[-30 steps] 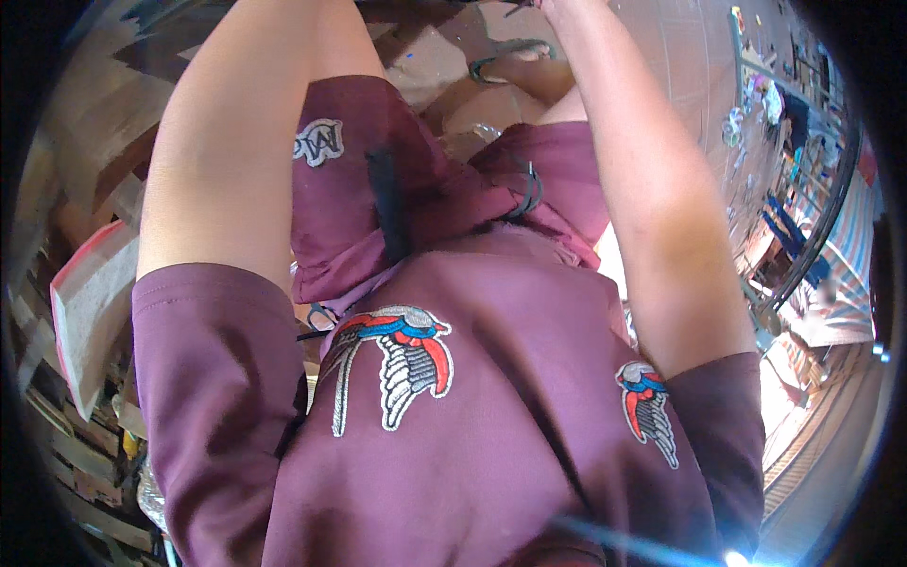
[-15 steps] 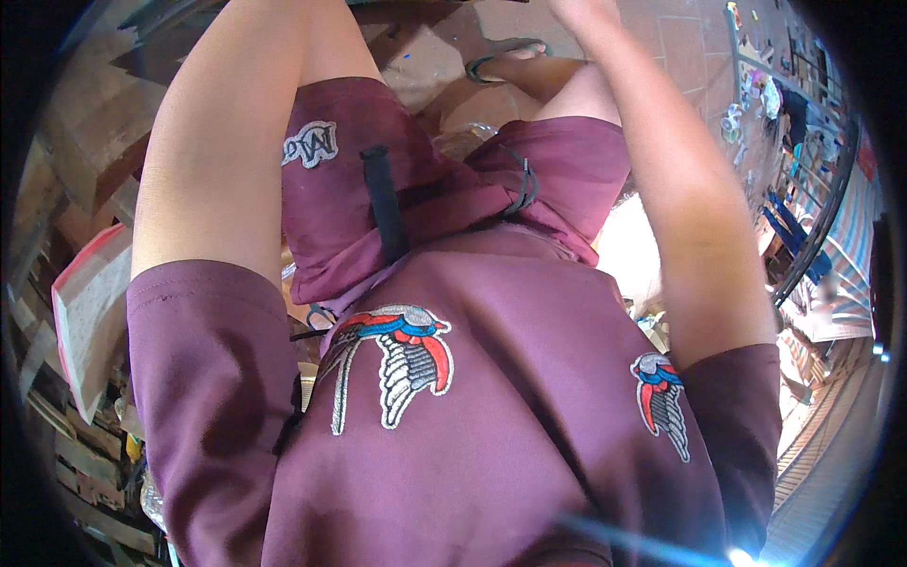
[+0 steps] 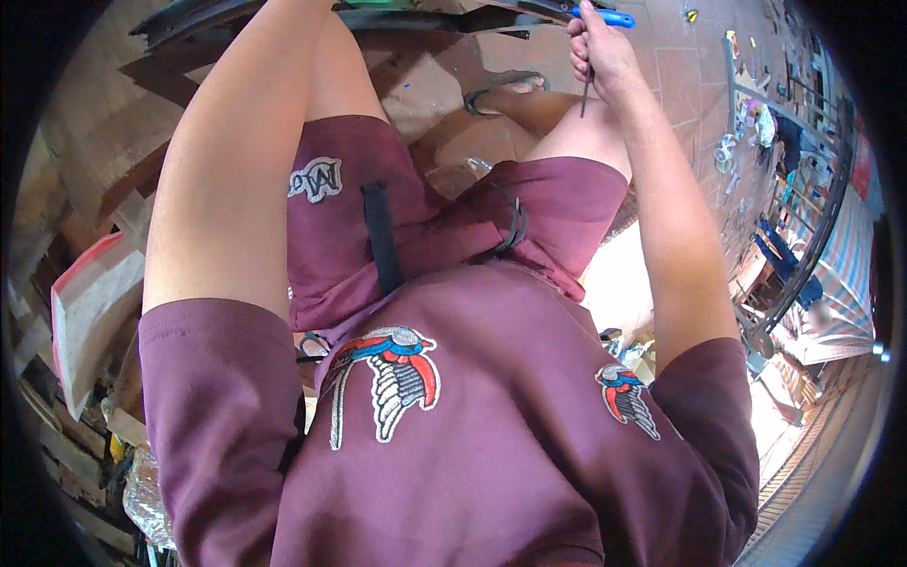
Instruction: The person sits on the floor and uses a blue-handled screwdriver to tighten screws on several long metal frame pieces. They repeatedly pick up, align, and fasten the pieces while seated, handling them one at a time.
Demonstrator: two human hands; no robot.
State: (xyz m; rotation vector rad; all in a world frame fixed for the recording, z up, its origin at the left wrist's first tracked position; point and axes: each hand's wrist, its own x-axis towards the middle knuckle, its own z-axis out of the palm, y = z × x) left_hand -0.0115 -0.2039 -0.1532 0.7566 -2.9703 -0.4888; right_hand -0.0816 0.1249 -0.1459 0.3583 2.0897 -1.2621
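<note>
My right hand (image 3: 605, 55) is closed near the top edge, to the right of centre. In it is a blue-handled tool (image 3: 616, 18), the blue part lying crosswise above the fist. A thin dark shaft (image 3: 585, 94) sticks out below the fingers; whether it belongs to the same tool, I cannot tell. My left forearm (image 3: 250, 123) runs up past the top edge, so the left hand is out of sight. Closest to that arm's upper end are dark metal bars (image 3: 416, 38) with something green (image 3: 378, 11) behind them.
A sandalled foot (image 3: 510, 93) rests on the tiled floor (image 3: 661, 66) below the bars. To the left stand a white panel with a red edge (image 3: 94, 321) and stacked wood pieces (image 3: 71, 454). At the right are a black rail (image 3: 822, 236), striped cloth (image 3: 846, 274) and scattered small items.
My right hand has come down into view with the blue-handled tool; before, it was mostly cut off at the top. More of the dark bars shows at the top.
</note>
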